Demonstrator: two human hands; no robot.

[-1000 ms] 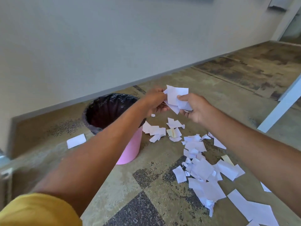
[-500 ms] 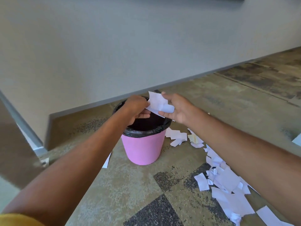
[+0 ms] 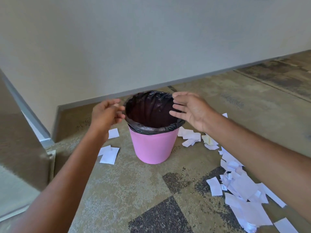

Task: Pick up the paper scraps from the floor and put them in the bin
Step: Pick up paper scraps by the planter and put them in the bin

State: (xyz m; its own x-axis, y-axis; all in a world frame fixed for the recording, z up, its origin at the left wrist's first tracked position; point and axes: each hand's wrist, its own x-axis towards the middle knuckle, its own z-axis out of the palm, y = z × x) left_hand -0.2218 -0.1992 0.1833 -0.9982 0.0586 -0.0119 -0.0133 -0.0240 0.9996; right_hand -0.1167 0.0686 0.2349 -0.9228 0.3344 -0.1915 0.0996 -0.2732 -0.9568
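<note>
Black plastic liner [image 3: 152, 108] makes the inside of the pink bin [image 3: 152, 146] so dark that its contents cannot be made out. The left hand [image 3: 107, 113] is smeared by motion blur. Its fingers [image 3: 118, 116] look loosely curled and apart from the thumb, and they hold nothing. The right hand [image 3: 193, 110] is sharper. Its palm is turned toward the left hand, and its fingers [image 3: 176, 113] are straight, spread and empty.

The mouth of the one bin lies between the two sets of fingertips and slightly below them. The right fingertips reach over the rim, while the left ones stop just outside it. Both forearms reach forward from the bottom corners.

Paper scraps [image 3: 239, 184] lie on the carpet [image 3: 134, 190], below and behind the right fingers. They overlap too much to count. The right forearm covers part of the heap, and the frame edge cuts off more. A smaller cluster [image 3: 191, 137] sits just beside the bin's base. Three scraps [image 3: 109, 155] lie under the left wrist. Beyond the left fingers, a blurred grey-edged panel [image 3: 18, 135] cannot be identified.
</note>
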